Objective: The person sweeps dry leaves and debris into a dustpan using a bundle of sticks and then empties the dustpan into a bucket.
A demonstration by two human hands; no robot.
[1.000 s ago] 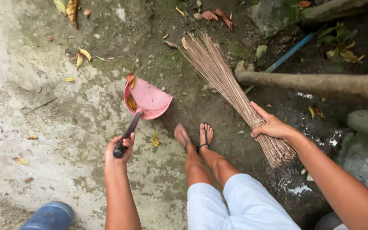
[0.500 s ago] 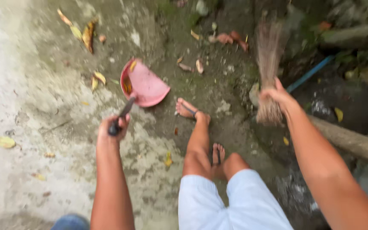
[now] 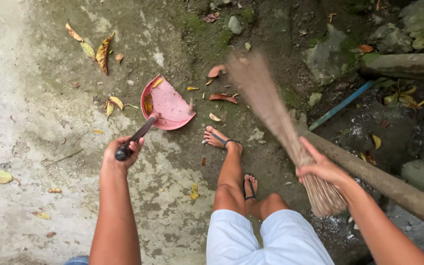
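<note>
Head view: left hand (image 3: 122,153) grips pink dustpan (image 3: 168,104); right hand (image 3: 322,169) clenches stick broom (image 3: 276,115).

No packages, labels, signs or screens anywhere in this outdoor view.

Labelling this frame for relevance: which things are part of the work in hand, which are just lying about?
In hand:
- left hand gripping the pink dustpan by its dark handle
- right hand around the stick broom
- fallen leaves by the dustpan's mouth

Lying about:
- blue pipe
- log
- mossy stones
</note>
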